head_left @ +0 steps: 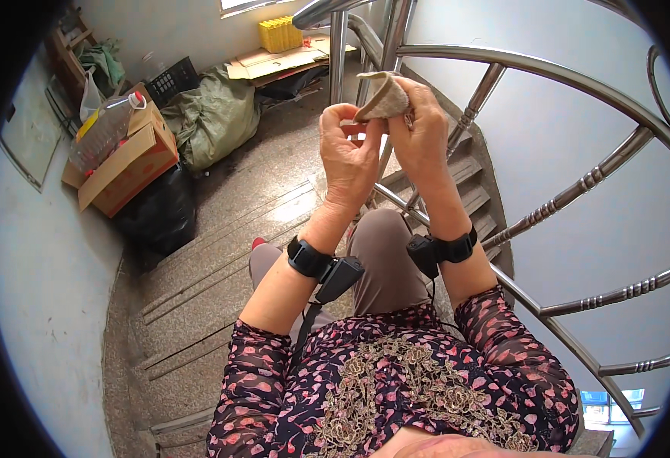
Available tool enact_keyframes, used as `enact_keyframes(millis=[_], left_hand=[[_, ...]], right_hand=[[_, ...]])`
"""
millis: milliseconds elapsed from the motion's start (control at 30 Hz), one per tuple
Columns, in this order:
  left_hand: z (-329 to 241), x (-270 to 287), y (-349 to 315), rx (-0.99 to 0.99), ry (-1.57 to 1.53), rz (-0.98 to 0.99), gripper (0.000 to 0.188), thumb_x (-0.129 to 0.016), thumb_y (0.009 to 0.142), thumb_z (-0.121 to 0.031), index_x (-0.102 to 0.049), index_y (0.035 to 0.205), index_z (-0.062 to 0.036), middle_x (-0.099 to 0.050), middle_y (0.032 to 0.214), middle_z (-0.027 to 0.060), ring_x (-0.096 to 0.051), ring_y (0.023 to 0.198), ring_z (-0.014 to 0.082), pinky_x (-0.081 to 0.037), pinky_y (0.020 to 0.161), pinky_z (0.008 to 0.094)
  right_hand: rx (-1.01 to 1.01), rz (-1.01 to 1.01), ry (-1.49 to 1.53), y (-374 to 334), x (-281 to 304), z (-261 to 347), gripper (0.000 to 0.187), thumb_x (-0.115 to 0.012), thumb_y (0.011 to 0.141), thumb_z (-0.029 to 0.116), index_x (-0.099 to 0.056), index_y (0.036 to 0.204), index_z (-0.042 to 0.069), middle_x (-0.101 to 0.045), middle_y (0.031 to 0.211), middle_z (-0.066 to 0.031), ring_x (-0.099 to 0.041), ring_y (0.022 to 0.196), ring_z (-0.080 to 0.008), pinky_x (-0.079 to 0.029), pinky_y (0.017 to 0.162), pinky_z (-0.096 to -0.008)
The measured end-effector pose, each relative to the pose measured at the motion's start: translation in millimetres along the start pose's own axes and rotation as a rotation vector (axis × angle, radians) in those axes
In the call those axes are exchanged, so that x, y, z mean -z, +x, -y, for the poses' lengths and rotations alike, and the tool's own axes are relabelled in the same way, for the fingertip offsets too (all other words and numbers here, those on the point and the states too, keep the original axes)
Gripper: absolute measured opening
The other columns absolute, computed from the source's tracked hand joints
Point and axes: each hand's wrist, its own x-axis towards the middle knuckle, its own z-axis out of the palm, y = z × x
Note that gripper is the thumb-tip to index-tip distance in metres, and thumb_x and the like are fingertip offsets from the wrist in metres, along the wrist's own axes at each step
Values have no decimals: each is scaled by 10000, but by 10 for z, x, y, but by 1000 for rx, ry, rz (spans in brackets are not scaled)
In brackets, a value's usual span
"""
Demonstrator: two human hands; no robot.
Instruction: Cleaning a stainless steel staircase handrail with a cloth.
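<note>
Sitting on a stone staircase (220, 259) curving down toward the far landing, with a shiny metal railing (579, 187) sweeping along the right side. Lying on the far landing: a bulging green sack (216, 118), and left of it a black bag (159, 210) sitting under an open cardboard box (125, 164) holding a clear plastic bottle (106, 130). Further off, resting by the far wall: flattened cardboard sheets (274, 62), a black crate (173, 79) and a yellow stack (280, 34) under the window. Nearer, showing at the bottom: floral sleeves and grey trousers, with black wrist bands (308, 258) strapped on both forearms. Raised in the middle, in front of the railing posts: both hands working close together, fingertips nearly touching. Gripping a small beige cloth (384, 95) between thumb and fingers: the right hand (422, 141), holding it bunched at the top. Pinching at the lower left edge of the same cloth: the left hand (350, 156), fingers curled in and thumb pressing toward the fabric.
</note>
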Motion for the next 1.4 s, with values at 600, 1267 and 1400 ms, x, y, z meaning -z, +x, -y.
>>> enact_keyframes(millis=[600,1267,1400], left_hand=[[231,419,1136,267,-238,86,308,-589,951,-362,-547,1018,-65,-615,962,24,-608,770,84,-514,639,236],[386,-635,2227,394,-908,462,369,-323,1036,-310,-468,1289,-84,-545,1252,54,-553,1106,199,-474,951,327],[413,-678,2402,351,-611,416,288,-380,996,-207,-506,1220,-76,-569,1160,36,-569,977,180,-485,869,305]], right_hand=[[-55,-180,166,208,-1005,-351,348,-621,831,8,-605,1178,21,-547,1264,-191,-549,1173,-347,-447,984,-387],[-40,-236,118,624,-1026,-703,376,-542,908,85,-537,1267,-27,-429,1391,-252,-478,1243,-389,-412,1012,-408],[-154,-292,216,584,-1134,-825,334,-554,912,82,-550,1221,-43,-474,1323,-269,-516,1180,-406,-437,972,-411]])
